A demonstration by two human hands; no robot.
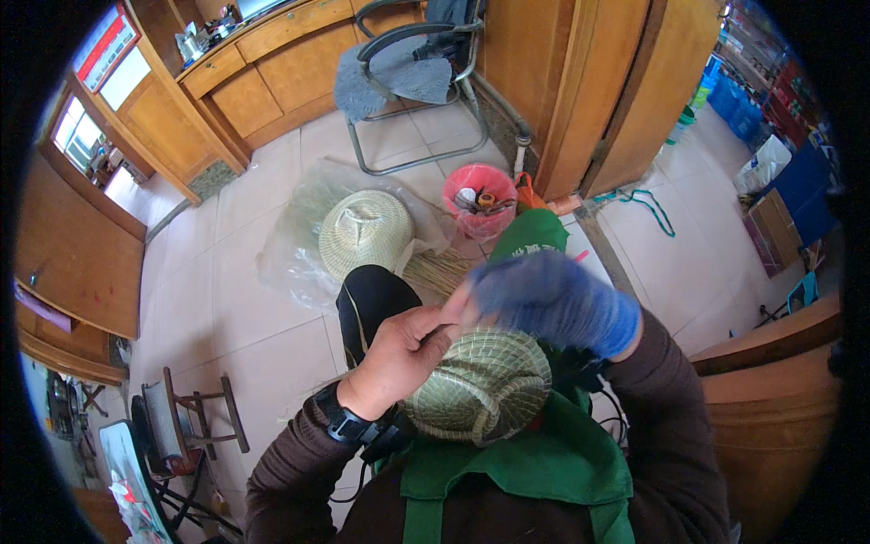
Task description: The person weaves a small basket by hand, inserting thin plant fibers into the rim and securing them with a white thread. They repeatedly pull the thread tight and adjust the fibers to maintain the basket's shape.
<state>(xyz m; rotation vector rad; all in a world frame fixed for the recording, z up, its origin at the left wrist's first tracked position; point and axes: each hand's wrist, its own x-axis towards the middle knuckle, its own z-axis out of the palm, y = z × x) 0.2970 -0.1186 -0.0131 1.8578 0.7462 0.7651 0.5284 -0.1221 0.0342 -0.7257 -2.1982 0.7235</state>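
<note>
A woven straw piece with a domed, stitched coil surface and a raised loop rests in my lap, against the green apron. My left hand, bare and with a black watch at the wrist, grips its upper left edge between thumb and fingers. Over its far edge is my right hand in a blue knit glove, blurred; bare fingertips show near my left thumb. Whether it holds a strand cannot be made out. A thin straw strand hangs over my dark-clad knee.
On the floor ahead, a second domed straw piece lies on clear plastic sheeting, beside a bundle of straw stalks. A pink-lined bucket holds tools. A metal-framed chair stands farther off; a folding stool is at left.
</note>
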